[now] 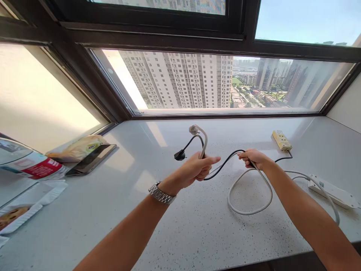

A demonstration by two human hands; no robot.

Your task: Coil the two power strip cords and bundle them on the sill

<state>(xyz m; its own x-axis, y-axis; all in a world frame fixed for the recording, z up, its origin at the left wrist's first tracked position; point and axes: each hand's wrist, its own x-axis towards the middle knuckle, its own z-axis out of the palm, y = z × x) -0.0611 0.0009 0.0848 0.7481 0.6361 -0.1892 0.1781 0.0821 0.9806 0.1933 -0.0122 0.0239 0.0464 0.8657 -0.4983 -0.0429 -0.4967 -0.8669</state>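
My left hand (197, 167) is wrapped round a white power cord (205, 140) and a black power cord (195, 136), its thumb stretched out to the right. Beyond that fist, the white plug (193, 130) and the black plug (179, 154) stick out from the cord ends. To the right, my right hand (255, 159) pinches both cords farther along. Between the hands the two cords sag side by side. Below my right hand the white cord makes a loop on the counter. A yellowish power strip (282, 140) and a white power strip (332, 192) lie at the right.
The speckled white counter (183, 233) runs up to a dark window frame (225, 115). At the left are a phone (91, 161), a plastic bag (81, 148), a large bottle with a red label (42, 168) and a white tray (36, 199) with food.
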